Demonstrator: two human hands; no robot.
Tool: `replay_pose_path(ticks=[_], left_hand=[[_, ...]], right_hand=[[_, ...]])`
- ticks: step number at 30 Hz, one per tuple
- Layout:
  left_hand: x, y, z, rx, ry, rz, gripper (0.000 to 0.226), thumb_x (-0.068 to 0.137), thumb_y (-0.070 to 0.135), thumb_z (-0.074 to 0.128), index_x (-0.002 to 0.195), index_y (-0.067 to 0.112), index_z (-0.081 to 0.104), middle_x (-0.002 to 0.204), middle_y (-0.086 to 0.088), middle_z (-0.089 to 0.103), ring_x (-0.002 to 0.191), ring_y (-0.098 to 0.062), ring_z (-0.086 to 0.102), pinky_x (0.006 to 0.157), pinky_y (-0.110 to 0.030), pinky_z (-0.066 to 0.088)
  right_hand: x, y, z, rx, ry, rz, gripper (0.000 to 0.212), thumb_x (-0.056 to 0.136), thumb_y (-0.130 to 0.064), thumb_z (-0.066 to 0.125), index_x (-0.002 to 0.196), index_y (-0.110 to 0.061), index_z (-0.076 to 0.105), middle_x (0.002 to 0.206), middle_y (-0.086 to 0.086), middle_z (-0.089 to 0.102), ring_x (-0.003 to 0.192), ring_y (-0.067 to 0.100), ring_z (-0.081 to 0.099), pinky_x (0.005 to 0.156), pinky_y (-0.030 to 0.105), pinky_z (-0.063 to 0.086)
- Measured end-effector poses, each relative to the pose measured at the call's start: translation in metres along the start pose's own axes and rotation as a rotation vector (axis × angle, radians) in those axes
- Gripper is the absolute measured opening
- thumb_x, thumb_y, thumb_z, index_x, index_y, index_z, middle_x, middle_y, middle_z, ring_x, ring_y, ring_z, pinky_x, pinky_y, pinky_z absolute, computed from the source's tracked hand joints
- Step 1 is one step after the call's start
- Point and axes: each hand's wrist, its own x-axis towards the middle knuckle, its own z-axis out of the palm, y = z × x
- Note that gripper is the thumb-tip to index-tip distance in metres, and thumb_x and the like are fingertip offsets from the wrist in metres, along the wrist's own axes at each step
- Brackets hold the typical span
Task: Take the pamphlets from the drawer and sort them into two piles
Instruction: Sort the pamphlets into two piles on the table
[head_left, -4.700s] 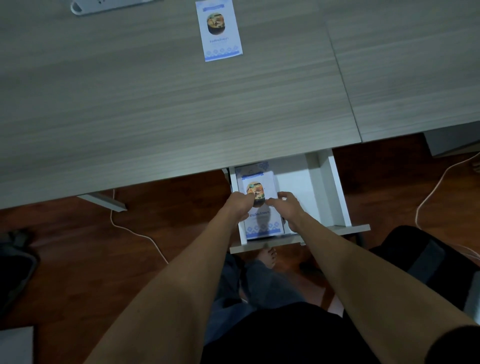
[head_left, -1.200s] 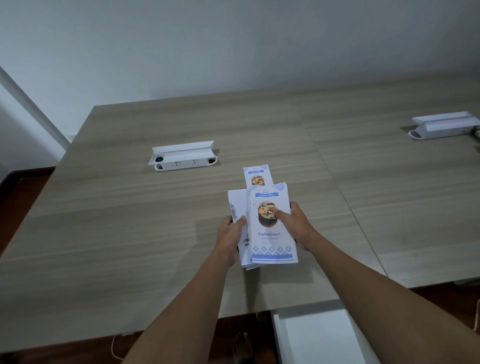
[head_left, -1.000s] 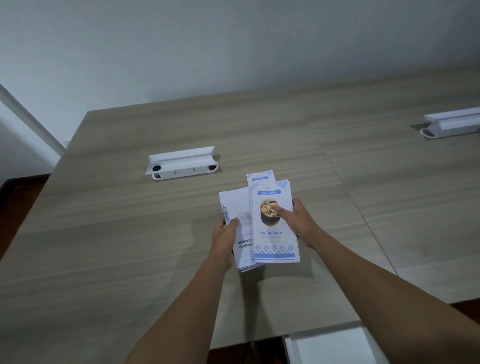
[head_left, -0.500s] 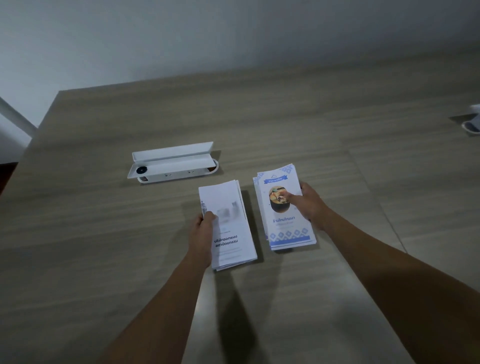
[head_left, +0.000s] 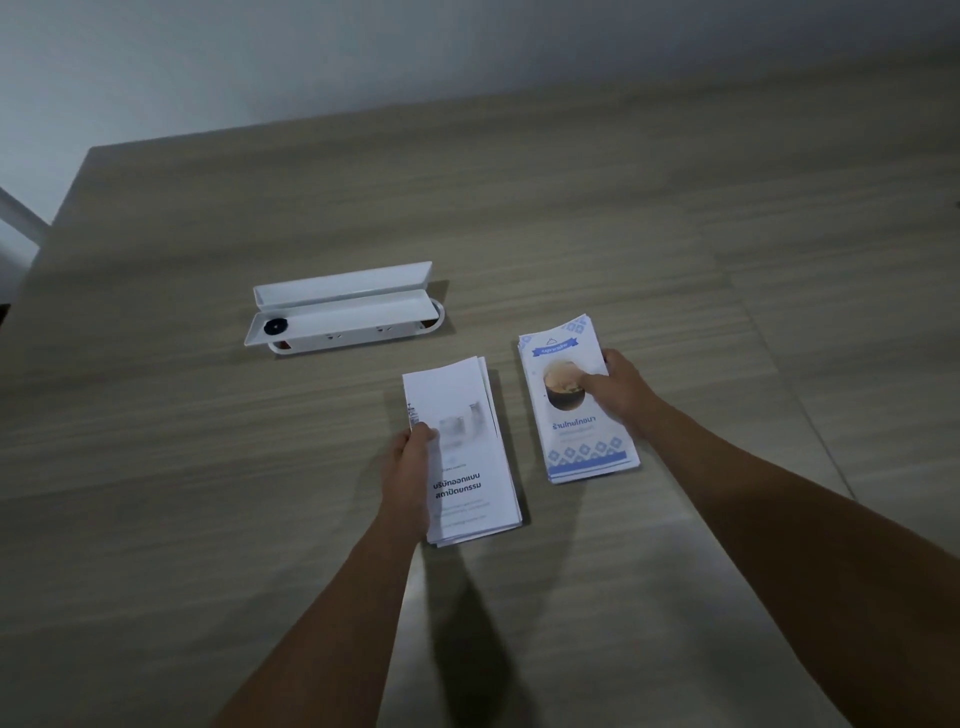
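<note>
Two piles of pamphlets lie side by side on the wooden table (head_left: 675, 234). The left pile of plain white pamphlets (head_left: 467, 457) with dark text has my left hand (head_left: 410, 462) gripping its left edge, thumb on top. To its right lies the pile of blue-patterned pamphlets (head_left: 579, 441) showing a bowl picture; my right hand (head_left: 618, 389) holds its right edge with the thumb pressed on the picture. A narrow strip of bare table separates the piles. The drawer is out of view.
A white power-strip box (head_left: 345, 312) with its lid flipped up sits on the table behind and left of the piles. A seam (head_left: 769, 353) between two tabletops runs down the right. A pale wall rises behind the table.
From one fanned stack held in both hands, the pamphlets were split: my left hand drew the white ones left, my right set the blue ones down on the lone pamphlet lying there.
</note>
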Motion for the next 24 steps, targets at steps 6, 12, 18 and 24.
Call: replay_pose_path(ticks=[6,12,18,24], left_hand=[[0.002,-0.001,0.002,0.013,-0.005,0.007,0.014,0.098,0.03,0.057,0.099,0.017,0.062,0.128,-0.023,0.068,0.109,-0.037,0.068,0.099,-0.056,0.054],[0.0,0.0,0.001,0.025,-0.007,0.014,0.012,0.099,0.029,0.056,0.097,0.018,0.061,0.114,-0.018,0.069,0.1,-0.035,0.068,0.082,-0.044,0.058],[-0.006,0.008,0.003,-0.009,-0.047,-0.016,0.027,0.099,0.027,0.056,0.119,0.009,0.061,0.135,-0.026,0.065,0.11,-0.038,0.067,0.098,-0.052,0.053],[-0.017,0.024,0.013,-0.008,-0.075,-0.017,0.04,0.098,0.029,0.056,0.13,0.005,0.06,0.134,-0.025,0.066,0.125,-0.044,0.063,0.106,-0.061,0.05]], right_hand=[[0.0,0.003,0.01,-0.107,0.064,-0.014,0.041,0.092,-0.026,0.066,0.127,-0.011,0.051,0.121,0.012,0.064,0.104,0.028,0.064,0.078,0.037,0.052],[-0.001,0.001,0.022,-0.277,0.167,-0.013,0.046,0.092,-0.024,0.065,0.131,-0.005,0.049,0.13,0.018,0.06,0.117,0.035,0.059,0.095,0.045,0.052],[-0.008,-0.001,0.028,-0.584,0.349,0.002,0.06,0.089,-0.038,0.068,0.132,-0.002,0.045,0.133,0.021,0.052,0.124,0.036,0.05,0.1,0.042,0.042],[-0.034,0.004,0.027,-0.453,0.511,-0.245,0.05,0.093,-0.034,0.061,0.135,-0.01,0.048,0.133,0.016,0.05,0.125,0.033,0.044,0.103,0.041,0.032]])
